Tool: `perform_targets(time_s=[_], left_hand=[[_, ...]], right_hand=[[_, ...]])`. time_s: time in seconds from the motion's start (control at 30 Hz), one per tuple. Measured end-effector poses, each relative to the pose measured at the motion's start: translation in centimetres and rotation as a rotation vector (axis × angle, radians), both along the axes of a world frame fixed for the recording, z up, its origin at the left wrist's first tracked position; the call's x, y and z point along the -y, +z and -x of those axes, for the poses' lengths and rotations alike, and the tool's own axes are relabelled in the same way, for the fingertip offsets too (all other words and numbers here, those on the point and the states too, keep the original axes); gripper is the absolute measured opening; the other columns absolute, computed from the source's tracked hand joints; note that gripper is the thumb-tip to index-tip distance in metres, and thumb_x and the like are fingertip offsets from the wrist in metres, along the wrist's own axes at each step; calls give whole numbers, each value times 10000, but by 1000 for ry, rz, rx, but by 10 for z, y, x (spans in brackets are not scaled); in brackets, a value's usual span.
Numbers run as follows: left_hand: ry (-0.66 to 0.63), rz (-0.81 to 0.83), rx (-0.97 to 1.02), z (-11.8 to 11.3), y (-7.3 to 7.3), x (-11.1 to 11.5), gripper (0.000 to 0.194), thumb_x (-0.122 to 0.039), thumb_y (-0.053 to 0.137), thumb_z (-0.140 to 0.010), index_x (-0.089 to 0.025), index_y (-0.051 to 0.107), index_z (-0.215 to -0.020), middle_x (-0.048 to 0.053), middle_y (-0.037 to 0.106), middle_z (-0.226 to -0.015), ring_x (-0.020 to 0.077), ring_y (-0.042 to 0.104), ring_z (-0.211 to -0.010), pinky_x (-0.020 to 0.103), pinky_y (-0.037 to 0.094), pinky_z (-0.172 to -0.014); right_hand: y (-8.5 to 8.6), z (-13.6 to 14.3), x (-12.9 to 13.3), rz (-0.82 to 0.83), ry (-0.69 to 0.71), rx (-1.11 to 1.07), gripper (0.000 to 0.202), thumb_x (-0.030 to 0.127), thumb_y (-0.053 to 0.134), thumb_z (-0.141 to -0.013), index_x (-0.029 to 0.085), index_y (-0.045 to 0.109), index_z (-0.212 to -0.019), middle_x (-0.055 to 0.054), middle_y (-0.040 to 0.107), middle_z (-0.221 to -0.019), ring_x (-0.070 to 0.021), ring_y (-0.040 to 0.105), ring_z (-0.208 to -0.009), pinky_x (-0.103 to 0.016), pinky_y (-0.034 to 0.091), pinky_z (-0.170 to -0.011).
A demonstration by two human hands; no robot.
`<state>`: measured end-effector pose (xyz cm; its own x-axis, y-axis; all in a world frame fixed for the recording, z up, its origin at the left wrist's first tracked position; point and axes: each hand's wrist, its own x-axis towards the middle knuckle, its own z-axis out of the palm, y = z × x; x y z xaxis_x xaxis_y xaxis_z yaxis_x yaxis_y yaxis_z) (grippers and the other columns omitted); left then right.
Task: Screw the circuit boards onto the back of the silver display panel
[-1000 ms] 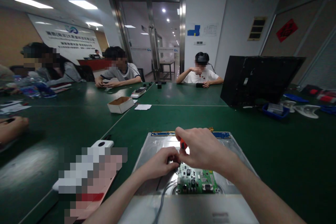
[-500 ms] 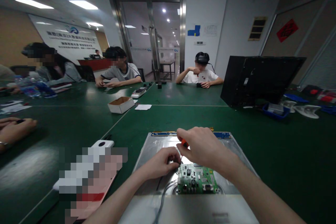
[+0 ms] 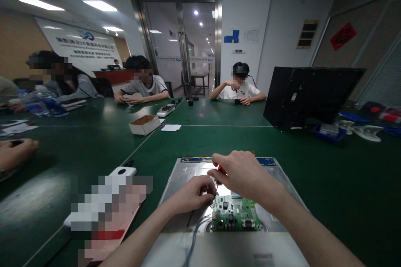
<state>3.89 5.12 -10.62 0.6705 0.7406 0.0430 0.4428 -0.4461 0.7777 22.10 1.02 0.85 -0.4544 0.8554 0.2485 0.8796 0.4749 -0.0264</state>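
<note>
A green circuit board (image 3: 236,213) lies on the silver metal back of a flat panel (image 3: 175,194) in front of me. My right hand (image 3: 239,175) grips a screwdriver (image 3: 221,170) with a red handle. Its thin shaft points down to the board's upper left corner. Beside the tip, my left hand (image 3: 200,192) has its thumb and fingers pinched together. Whatever those fingertips hold is hidden. Grey cables (image 3: 194,235) run from the board's left side toward the panel's near edge.
A white device (image 3: 120,173) and a pink item, both partly pixelated, lie left of the panel. Farther off stand an open carton (image 3: 144,125) and a black monitor (image 3: 310,96). A co-worker's hand (image 3: 19,152) is at the left edge; other people sit across the green table (image 3: 219,137).
My right fingers have shifted slightly around the screwdriver handle, the thumb moving left. My left hand stays in place. The co-worker's hand at the left has drawn back a little.
</note>
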Motion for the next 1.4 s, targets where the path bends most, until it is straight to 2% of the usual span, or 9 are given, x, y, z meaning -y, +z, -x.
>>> perform_targets(time_s=[0.1,0.27,0.47,0.57,0.7,0.87,1.17,1.27,1.4], left_hand=[[-9,-1,-6,1,-3,-1,112,-108,564,-734,-159,598,-826,1,593,-781,154,522,-719,241,421,-642],[0,-29,12,1,-5,-2,28,-175,580,-781,-157,584,-803,4,590,-763,161,520,-715,258,421,-657],[-26,13,22,0,-2,-1,133,-99,554,-748,-160,607,-854,19,625,-834,174,562,-768,269,447,-697],[-3,27,10,1,-2,-1,135,-105,556,-750,-163,605,-862,14,620,-835,169,567,-751,264,451,-681],[-3,28,11,2,-6,-1,117,-110,571,-742,-159,599,-844,18,617,-839,174,568,-773,274,456,-711],[0,-11,43,2,-8,-1,50,-151,568,-772,-153,585,-819,15,613,-802,172,546,-749,271,447,-688],[9,10,11,0,-1,1,121,-98,562,-735,-163,602,-828,5,612,-827,160,554,-739,249,434,-661],[9,2,-5,1,-2,0,118,-92,566,-721,-162,598,-811,-3,594,-792,154,537,-716,245,421,-646],[-5,4,39,2,-7,-2,101,-120,562,-741,-155,595,-830,8,595,-801,163,539,-741,255,430,-666]], right_hand=[[2,1,2,21,18,-12,148,304,532,-866,215,568,-979,-42,699,-746,-191,619,-615,-290,208,-496],[4,-1,5,69,131,-96,261,213,572,-784,201,532,-1041,-32,712,-851,-182,632,-685,-279,254,-508],[0,-2,2,45,100,-91,238,425,600,-865,236,593,-1009,-22,729,-820,-212,664,-729,-276,267,-526],[-1,-1,0,22,56,-61,230,457,564,-889,239,622,-936,-25,724,-775,-213,664,-690,-284,234,-513],[-1,-1,1,22,74,-71,137,319,547,-885,228,623,-955,-25,718,-783,-194,650,-692,-285,229,-520],[3,-2,5,46,132,-120,212,194,566,-780,193,588,-991,-28,712,-839,-173,632,-703,-276,266,-531],[-2,1,-1,1,4,-31,263,480,530,-895,250,656,-906,-28,720,-753,-203,652,-668,-271,252,-515],[-2,1,-2,-2,10,-22,203,401,519,-910,247,652,-912,-28,721,-756,-191,644,-659,-272,251,-515],[-1,0,0,23,92,-86,176,247,550,-838,216,592,-1006,-17,721,-794,-183,635,-666,-278,244,-510]])
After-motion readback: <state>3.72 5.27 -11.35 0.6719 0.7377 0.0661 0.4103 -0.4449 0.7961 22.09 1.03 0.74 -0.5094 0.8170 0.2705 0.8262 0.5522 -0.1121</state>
